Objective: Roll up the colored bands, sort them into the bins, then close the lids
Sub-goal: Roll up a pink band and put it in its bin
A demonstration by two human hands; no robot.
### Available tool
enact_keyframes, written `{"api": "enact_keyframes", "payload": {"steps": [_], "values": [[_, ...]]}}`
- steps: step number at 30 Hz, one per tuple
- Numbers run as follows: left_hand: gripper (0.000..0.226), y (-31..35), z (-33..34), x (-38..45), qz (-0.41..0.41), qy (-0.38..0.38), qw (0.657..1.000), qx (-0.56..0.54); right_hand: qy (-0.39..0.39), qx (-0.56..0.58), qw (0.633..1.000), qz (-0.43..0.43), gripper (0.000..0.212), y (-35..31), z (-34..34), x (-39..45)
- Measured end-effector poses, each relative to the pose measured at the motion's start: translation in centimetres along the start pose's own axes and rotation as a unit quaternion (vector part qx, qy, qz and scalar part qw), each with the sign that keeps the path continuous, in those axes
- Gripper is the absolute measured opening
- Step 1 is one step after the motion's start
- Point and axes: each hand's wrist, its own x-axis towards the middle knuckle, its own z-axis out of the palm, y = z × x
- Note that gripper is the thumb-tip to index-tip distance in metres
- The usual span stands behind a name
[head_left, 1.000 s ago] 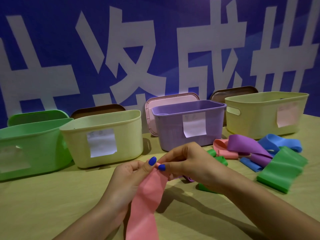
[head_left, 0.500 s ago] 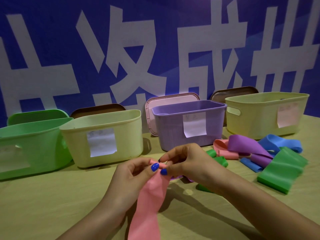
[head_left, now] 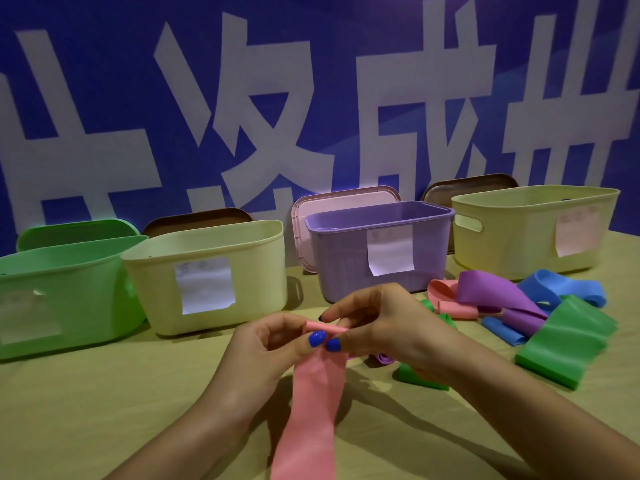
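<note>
A long pink band (head_left: pixel 311 410) hangs from both hands toward the near table edge, its top end curled into a small roll. My left hand (head_left: pixel 266 348) and my right hand (head_left: pixel 384 327) pinch that rolled end between thumbs and fingers, held above the table in front of the bins. Four open bins stand in a row: green (head_left: pixel 69 292), pale yellow (head_left: pixel 249 271), purple (head_left: pixel 343 268) and a second yellow one (head_left: pixel 512 233). Loose bands lie at the right: pink (head_left: pixel 446 299), purple (head_left: pixel 491 289), blue (head_left: pixel 568 289) and green (head_left: pixel 568 344).
Lids lean behind the bins: green (head_left: pixel 76 232), brown (head_left: pixel 197 220), pink (head_left: pixel 343 199) and brown (head_left: pixel 467 185). A blue banner with white characters forms the backdrop. A small green band (head_left: pixel 415 375) and a purple roll (head_left: pixel 384 358) lie under my right wrist.
The top end of the pink band has been turned over into a small roll between my fingers. Both hands stayed in about the same place.
</note>
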Motion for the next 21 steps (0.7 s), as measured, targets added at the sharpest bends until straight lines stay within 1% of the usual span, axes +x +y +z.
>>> {"api": "enact_keyframes", "payload": {"steps": [3,7,10,14,21], "values": [[0.015,0.4,0.31,-0.16,-0.004,0.008,1.0,-0.021,-0.002,-0.015,1.0,-0.009,0.013,-0.19,0.08,-0.11],[0.016,0.18,0.13,-0.05,-0.035,0.014,0.999,-0.035,-0.002,-0.029,0.999,-0.037,0.004,-0.15,0.2,-0.08],[0.02,0.12,0.18,0.0,-0.053,0.025,0.997,-0.051,-0.011,-0.015,0.999,-0.048,0.005,-0.12,0.22,-0.08],[0.021,0.34,0.26,-0.09,-0.07,0.028,0.995,-0.069,0.007,-0.033,0.997,-0.07,0.006,-0.19,0.19,0.07],[0.02,0.77,0.28,-0.46,-0.069,0.013,0.995,-0.078,-0.007,0.03,0.998,-0.046,0.007,-0.07,-0.16,-0.04]]}}
